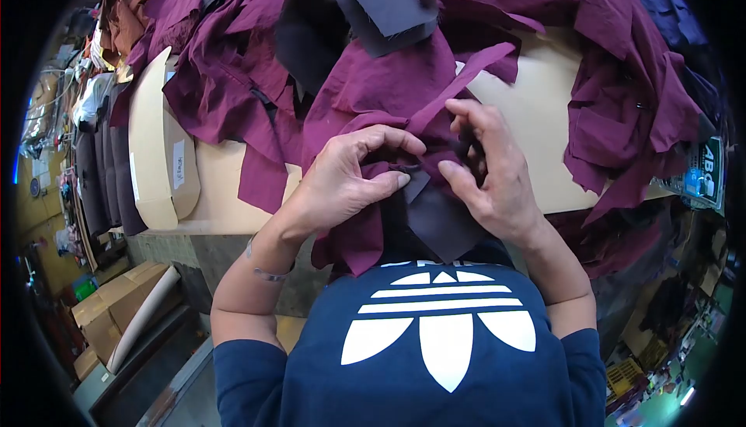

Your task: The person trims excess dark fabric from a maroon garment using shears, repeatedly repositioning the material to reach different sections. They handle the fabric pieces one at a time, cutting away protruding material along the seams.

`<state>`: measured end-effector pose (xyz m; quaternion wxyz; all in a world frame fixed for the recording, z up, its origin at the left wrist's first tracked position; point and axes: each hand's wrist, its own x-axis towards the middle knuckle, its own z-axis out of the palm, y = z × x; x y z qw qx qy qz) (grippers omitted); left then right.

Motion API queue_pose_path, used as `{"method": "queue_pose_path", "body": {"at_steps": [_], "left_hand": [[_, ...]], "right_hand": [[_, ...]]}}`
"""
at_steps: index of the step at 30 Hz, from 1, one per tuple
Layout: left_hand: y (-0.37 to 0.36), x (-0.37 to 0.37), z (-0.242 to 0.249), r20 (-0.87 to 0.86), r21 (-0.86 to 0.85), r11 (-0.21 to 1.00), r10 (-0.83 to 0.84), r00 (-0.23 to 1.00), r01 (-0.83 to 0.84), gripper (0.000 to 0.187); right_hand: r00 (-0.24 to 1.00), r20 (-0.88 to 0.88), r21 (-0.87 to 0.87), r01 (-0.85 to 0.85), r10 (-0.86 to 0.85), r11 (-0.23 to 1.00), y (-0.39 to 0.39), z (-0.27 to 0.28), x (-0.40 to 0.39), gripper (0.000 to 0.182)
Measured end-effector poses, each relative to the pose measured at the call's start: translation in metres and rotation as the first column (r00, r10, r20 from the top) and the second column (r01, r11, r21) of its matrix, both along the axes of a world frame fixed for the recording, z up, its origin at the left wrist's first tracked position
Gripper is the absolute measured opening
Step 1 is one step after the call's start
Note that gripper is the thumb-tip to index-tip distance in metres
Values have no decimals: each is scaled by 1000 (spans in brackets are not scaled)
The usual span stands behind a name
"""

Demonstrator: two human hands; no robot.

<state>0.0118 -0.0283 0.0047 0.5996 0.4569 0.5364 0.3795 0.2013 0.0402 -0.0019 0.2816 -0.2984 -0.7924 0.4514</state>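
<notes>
A crumpled piece of maroon cloth [381, 89] lies in front of me and hangs over the table's near edge. My left hand [350, 172] is curled around a gathered fold of it, thumb and index finger on either side. A dark grey cloth piece [443, 221] hangs between my hands, below the fold. Close by on the right, my right hand [493, 167] has its thumb and index finger spread apart beside the maroon fold. Its other fingers curl in shadow, partly hidden. A larger dark grey panel [388, 19] lies folded on the cloth just beyond.
More maroon cloth [622, 101] is heaped on the right and across the back of the tan tabletop [536, 108]. A cardboard pattern piece [155, 155] stands on the left. Brown cloth [140, 3] lies at the far left; a cardboard box [124, 303] sits below.
</notes>
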Motion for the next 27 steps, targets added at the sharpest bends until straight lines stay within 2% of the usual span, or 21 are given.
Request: {"method": "queue_pose_path", "body": {"at_steps": [5, 8, 11, 14, 15, 18, 19, 22, 26, 27], "left_hand": [[3, 0, -4, 37, 25, 1000, 17, 999, -18, 37], [3, 0, -6, 94, -2, 999, 39, 995, -39, 37], [3, 2, -3, 168, -47, 997, 67, 984, -60, 38], [3, 0, -2, 194, -79, 995, 79, 978, -64, 39], [3, 0, -2, 197, -84, 994, 82, 977, -66, 39], [3, 0, -2, 206, -125, 989, 109, 973, -84, 35], [3, -1, -2, 208, -145, 985, 120, 971, -91, 33], [3, 5, -1, 101, -119, 986, 127, 987, -115, 32], [3, 3, -4, 75, -57, 994, 102, 992, -98, 32], [3, 2, -4, 88, -60, 994, 101, 991, -96, 33]], "right_hand": [[994, 69, 117, -94, 86, 989, -3, -14, 5, 48], [986, 168, 285, -57, 9, 957, -7, -15, 5, 45], [1000, 23, 256, -11, 5, 966, -14, -19, 3, 41], [980, -115, 70, -153, 160, 986, -16, -19, 0, 37], [977, -68, 176, -186, 200, 967, -15, -18, -1, 38], [976, 50, 285, -219, 213, 933, -18, -19, 2, 41], [969, 98, 331, -248, 228, 910, -20, -18, 3, 52], [941, 140, 344, -337, 308, 876, -21, -16, 2, 54], [969, 94, 283, -246, 228, 927, -12, -15, 6, 48], [994, 34, 303, -113, 107, 946, -12, -22, 5, 46]]}}
